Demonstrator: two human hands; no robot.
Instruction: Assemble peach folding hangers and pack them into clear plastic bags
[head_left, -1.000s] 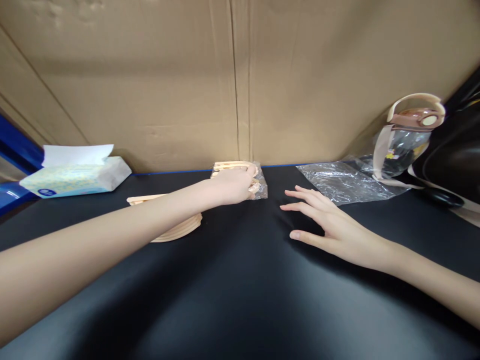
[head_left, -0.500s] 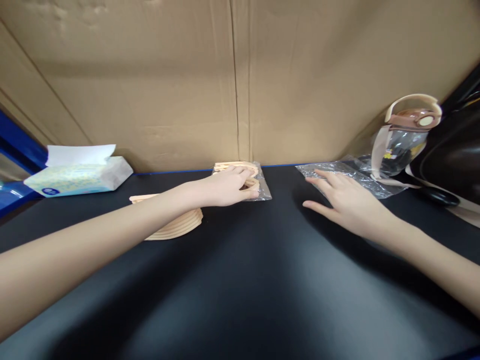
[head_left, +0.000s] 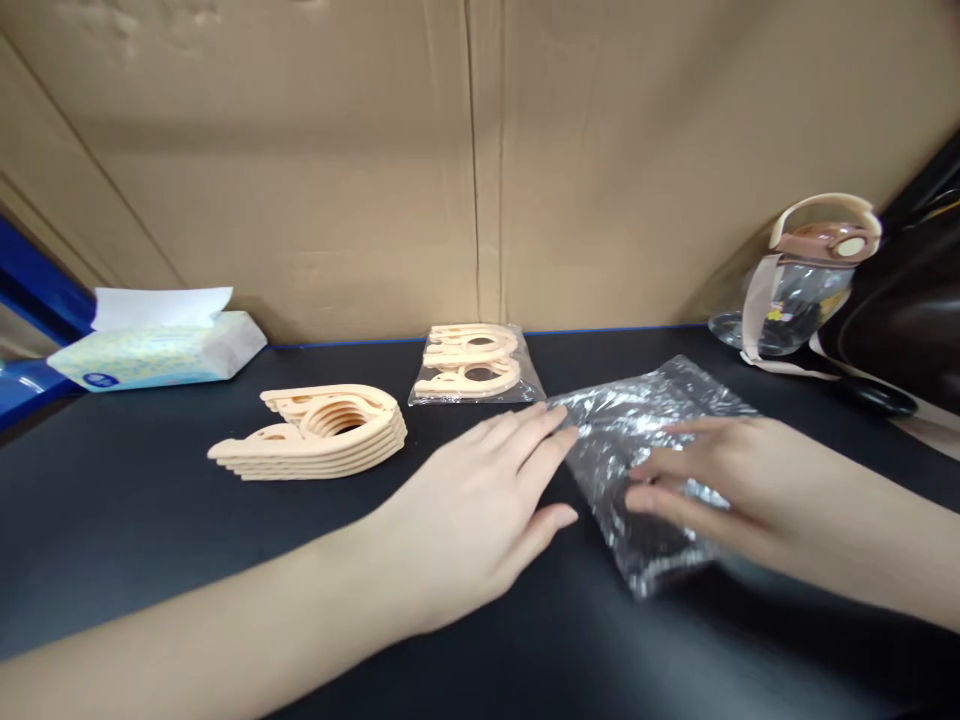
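A loose stack of hangers (head_left: 315, 435) lies unbagged on the surface (head_left: 150, 520), with one bagged set (head_left: 472, 365) behind it. Our left hand (head_left: 480, 520) lies flat, grip open and empty, fingertips at the clear bag (head_left: 637, 430). Our right hand (head_left: 727, 490) presses flat on it, clasping nothing.

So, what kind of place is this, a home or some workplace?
Probably a packing bench in a workplace: plain cardboard sheets stand behind a black table, a loose stack of peach plastic hooks lies beside a bagged set, and the right hand rests on a crinkled clear bag.
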